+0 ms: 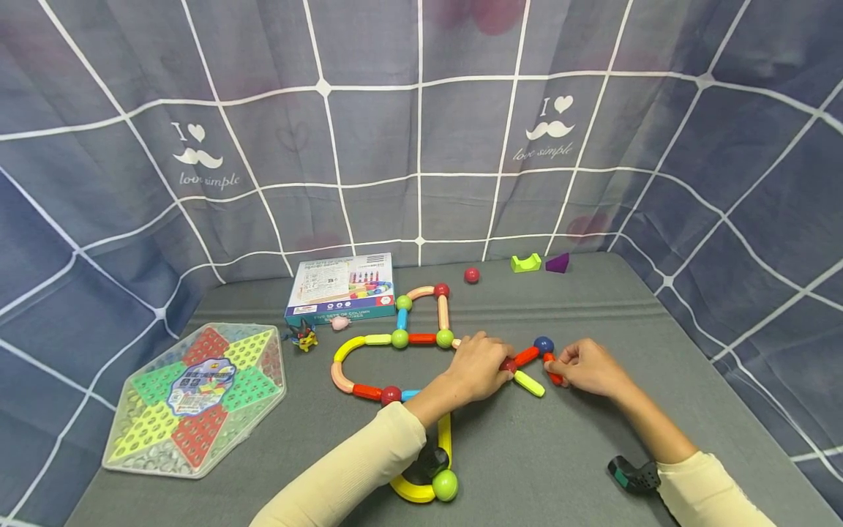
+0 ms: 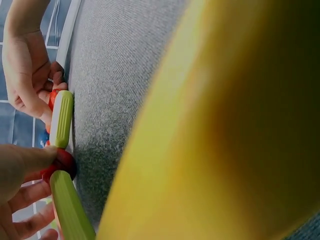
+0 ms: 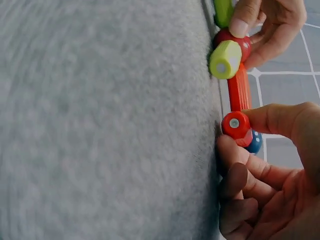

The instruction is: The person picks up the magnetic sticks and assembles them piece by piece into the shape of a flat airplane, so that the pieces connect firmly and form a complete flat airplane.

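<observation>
My left hand point(image 1: 479, 366) grips a dark red ball point(image 3: 244, 45) between thumb and fingers. From that ball a red rod point(image 1: 527, 356) runs to a dark blue ball point(image 1: 544, 345), and a light green rod point(image 1: 530, 384) sticks out toward the front right. With thumb and index finger, my right hand point(image 1: 589, 368) pinches a short red rod point(image 3: 234, 126), whose far end meets the blue ball. Another green rod point(image 2: 71, 207) joins the red ball on the near side in the left wrist view. Part of the chain is hidden under the left hand and forearm.
A linked figure of coloured rods and balls, including a green ball point(image 1: 399, 338), spreads across the middle. Behind stand a box point(image 1: 339, 289), a loose red ball point(image 1: 471, 275), a green piece point(image 1: 525, 263) and a purple piece point(image 1: 557, 263). A hexagonal game board point(image 1: 197, 399) lies left.
</observation>
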`<state>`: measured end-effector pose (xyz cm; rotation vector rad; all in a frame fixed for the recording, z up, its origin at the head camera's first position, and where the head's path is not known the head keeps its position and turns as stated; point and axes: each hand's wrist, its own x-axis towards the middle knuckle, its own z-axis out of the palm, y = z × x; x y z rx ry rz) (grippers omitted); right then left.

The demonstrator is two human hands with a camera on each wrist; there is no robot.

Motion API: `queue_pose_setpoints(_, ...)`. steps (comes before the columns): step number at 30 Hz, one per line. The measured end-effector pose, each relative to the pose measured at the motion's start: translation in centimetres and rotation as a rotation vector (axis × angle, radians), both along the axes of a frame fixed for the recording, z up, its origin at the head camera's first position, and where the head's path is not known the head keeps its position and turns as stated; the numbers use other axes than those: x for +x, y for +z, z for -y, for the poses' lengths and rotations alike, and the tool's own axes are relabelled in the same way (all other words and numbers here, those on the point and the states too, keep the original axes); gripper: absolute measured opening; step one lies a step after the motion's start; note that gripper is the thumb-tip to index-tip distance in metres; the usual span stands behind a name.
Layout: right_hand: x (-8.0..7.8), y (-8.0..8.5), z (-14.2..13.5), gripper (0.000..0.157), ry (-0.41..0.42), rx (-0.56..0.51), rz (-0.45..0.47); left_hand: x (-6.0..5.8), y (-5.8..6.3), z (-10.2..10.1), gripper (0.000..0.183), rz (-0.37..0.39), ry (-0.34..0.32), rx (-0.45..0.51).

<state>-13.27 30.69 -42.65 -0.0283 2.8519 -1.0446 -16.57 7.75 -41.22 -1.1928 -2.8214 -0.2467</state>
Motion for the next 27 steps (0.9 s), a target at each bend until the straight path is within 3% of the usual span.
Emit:
queue_pose_setpoints(4, -0.7, 0.4, 0.5, 0.037, 0.017, 0.061, 0.01, -0.2, -0.2, 0.3, 0.026, 0.002, 0.005, -0.004)
queue_pose_setpoints(7, -2.2, 1.2, 0.5, 0.042, 0.037, 0.125, -0.065, -0.3, -0.4, 0.5, 0.027, 0.008, 0.007, -0.014)
queue_pose_setpoints(11, -5.9, 2.3, 1.4, 0.036, 0.066, 0.159, -0.261, -0.4, -0.4, 0.7, 0.027, 0.008, 0.011, -0.022)
queue_pose_setpoints(14, -9.3, 2.5, 2.8, 0.023, 0.123, 0.157, -0.346, -0.4, -0.4, 0.8, 0.029, -0.002, 0.012, -0.02)
queue_pose_setpoints(17, -12.5, 2.0, 4.2, 0.016, 0.191, 0.227, -0.349, -0.3, -0.5, 0.9, 0.03, -0.009, 0.011, -0.016)
queue_pose_setpoints(20, -14.9, 1.5, 5.4, 0.027, 0.252, 0.331, -0.311, -0.2, -0.6, 0.8, 0.031, -0.01, 0.012, -0.007)
queue_pose_setpoints(27, -18.0, 1.8, 7.6, 0.059, 0.362, 0.467, -0.271, -0.2, -0.6, 0.5, 0.033, -0.015, -0.01, 0.017)
